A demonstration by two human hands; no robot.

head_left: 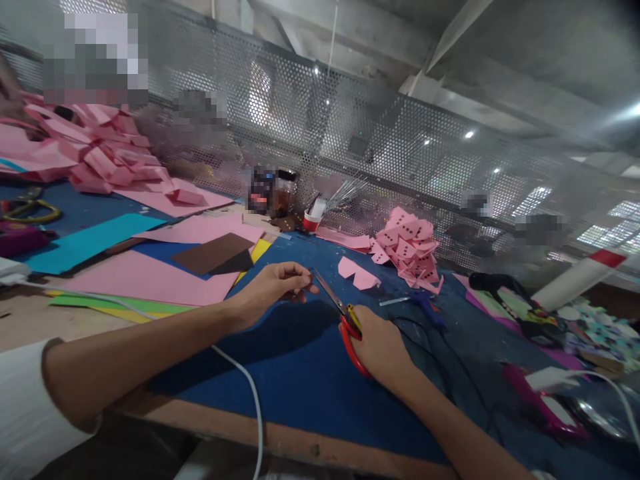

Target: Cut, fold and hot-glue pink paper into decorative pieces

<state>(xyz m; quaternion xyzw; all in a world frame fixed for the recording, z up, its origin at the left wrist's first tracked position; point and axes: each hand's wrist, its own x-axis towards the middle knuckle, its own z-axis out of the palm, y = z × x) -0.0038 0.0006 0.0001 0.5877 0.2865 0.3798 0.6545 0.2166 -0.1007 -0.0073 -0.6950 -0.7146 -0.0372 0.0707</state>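
My right hand (pixel 384 347) grips a pair of scissors (pixel 349 339) by its red and yellow handles, the blades pointing up and left. Just beyond the blade tips, the fingers of my left hand (pixel 273 290) are pinched together. Whatever they hold, if anything, is too small to make out. Both hands are over the blue table surface (pixel 295 380). A notched piece of pink paper (pixel 359 273) lies a little past the scissors. Behind it to the right is a heap of folded pink pieces with dark dots (pixel 407 243).
A blue glue gun (pixel 427 308) lies right of the scissors, its cable trailing. Coloured paper sheets (pixel 165 277) spread at left below a large pink pile (pixel 107 160). A red-and-white cup (pixel 313 219) stands by the perforated metal screen (pixel 350 127). A white cable (pixel 253 393) crosses the front edge.
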